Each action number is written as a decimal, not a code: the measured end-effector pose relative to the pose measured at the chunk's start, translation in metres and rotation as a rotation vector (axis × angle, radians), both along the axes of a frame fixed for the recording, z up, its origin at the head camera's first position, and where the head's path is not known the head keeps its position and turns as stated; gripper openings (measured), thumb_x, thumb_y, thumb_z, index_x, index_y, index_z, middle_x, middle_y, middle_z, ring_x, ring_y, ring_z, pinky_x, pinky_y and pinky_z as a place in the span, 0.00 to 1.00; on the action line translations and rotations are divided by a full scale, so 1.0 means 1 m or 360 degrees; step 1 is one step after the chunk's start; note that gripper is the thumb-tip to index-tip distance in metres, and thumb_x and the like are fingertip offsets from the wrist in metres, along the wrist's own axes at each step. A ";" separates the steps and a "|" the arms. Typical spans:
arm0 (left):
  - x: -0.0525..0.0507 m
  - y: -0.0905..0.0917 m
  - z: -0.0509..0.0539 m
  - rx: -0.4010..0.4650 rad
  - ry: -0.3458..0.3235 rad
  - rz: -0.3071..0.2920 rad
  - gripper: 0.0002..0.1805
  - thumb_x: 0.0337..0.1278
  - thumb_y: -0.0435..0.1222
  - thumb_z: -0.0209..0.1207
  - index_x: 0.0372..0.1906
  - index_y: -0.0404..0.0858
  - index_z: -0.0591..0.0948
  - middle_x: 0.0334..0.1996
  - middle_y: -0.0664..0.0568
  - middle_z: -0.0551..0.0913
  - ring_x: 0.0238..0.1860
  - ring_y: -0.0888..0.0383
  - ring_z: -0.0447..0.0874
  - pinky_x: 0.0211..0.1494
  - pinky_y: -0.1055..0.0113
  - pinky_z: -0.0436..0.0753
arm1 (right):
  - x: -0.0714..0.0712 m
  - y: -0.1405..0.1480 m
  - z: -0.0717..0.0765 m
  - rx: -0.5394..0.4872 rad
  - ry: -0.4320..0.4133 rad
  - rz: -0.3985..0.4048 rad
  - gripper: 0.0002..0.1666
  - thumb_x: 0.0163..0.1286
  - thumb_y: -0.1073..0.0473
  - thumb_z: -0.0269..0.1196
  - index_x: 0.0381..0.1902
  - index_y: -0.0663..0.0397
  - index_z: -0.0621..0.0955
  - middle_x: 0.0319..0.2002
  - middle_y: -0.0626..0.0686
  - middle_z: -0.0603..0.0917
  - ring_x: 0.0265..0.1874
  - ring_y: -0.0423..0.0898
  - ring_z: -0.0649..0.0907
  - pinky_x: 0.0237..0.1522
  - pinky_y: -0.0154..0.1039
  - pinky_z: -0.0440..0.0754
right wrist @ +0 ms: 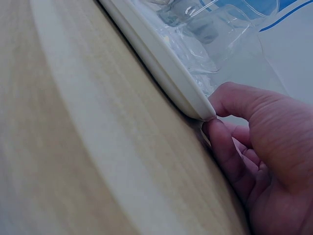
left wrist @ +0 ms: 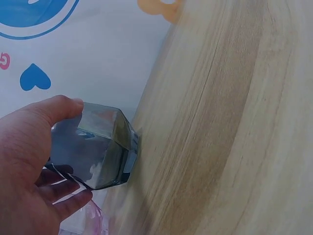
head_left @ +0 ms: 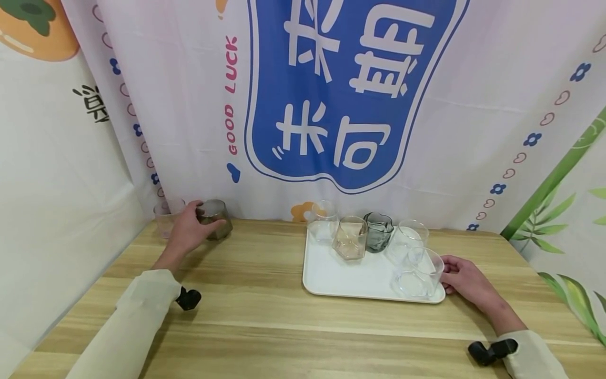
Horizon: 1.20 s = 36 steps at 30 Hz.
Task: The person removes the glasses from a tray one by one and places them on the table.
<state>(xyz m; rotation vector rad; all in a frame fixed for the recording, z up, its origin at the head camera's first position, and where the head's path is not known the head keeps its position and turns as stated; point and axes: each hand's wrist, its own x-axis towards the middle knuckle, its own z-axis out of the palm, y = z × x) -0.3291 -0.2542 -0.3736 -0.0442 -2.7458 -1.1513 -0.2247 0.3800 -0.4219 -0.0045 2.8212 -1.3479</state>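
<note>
On the far left of the table, my left hand holds a smoky grey faceted glass. In the left wrist view the thumb lies along one side of that glass and the fingers curl round the other. Just behind this hand stands a pale pinkish glass, partly hidden. My right hand pinches the right front corner of a white tray; the right wrist view has the thumb at the rim and a finger under it.
On the tray stand an amber glass, a dark grey glass and several clear ones, among them a tall clear glass and a clear glass beside my right hand. A printed curtain hangs behind the wooden table.
</note>
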 end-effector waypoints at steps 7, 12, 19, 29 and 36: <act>0.000 0.001 -0.002 -0.0001 -0.0001 -0.0013 0.55 0.66 0.54 0.66 0.79 0.24 0.49 0.70 0.23 0.62 0.69 0.28 0.63 0.67 0.35 0.68 | 0.001 -0.001 -0.001 0.0015 0.0011 -0.0001 0.31 0.71 0.64 0.65 0.65 0.78 0.70 0.41 0.58 0.81 0.32 0.46 0.82 0.31 0.37 0.85; 0.001 0.006 0.001 -0.0028 0.0012 -0.0003 0.55 0.67 0.51 0.66 0.80 0.26 0.47 0.74 0.23 0.55 0.72 0.27 0.58 0.69 0.33 0.64 | 0.001 0.000 0.000 0.0014 0.0000 0.0000 0.32 0.72 0.63 0.64 0.66 0.79 0.69 0.40 0.58 0.82 0.32 0.47 0.82 0.30 0.37 0.84; 0.008 0.019 0.009 -0.0033 0.0166 0.0027 0.47 0.67 0.48 0.65 0.78 0.28 0.55 0.74 0.27 0.56 0.68 0.30 0.63 0.65 0.33 0.69 | 0.001 0.000 -0.001 0.0018 0.0002 -0.0008 0.31 0.72 0.63 0.65 0.65 0.78 0.70 0.40 0.57 0.81 0.31 0.47 0.82 0.30 0.36 0.84; 0.014 0.049 0.020 -0.0046 0.0488 0.0006 0.24 0.66 0.38 0.65 0.62 0.30 0.77 0.66 0.33 0.70 0.66 0.35 0.69 0.65 0.38 0.70 | 0.001 0.000 -0.002 0.0021 0.0010 -0.0004 0.31 0.72 0.63 0.65 0.65 0.78 0.71 0.40 0.57 0.80 0.30 0.46 0.81 0.30 0.36 0.84; 0.016 0.074 0.022 -0.0036 0.0509 -0.0142 0.24 0.66 0.38 0.65 0.62 0.31 0.77 0.66 0.35 0.72 0.68 0.37 0.68 0.69 0.41 0.68 | -0.001 -0.001 -0.001 0.0028 0.0003 -0.0014 0.30 0.73 0.61 0.65 0.65 0.77 0.71 0.40 0.57 0.80 0.30 0.46 0.81 0.30 0.36 0.83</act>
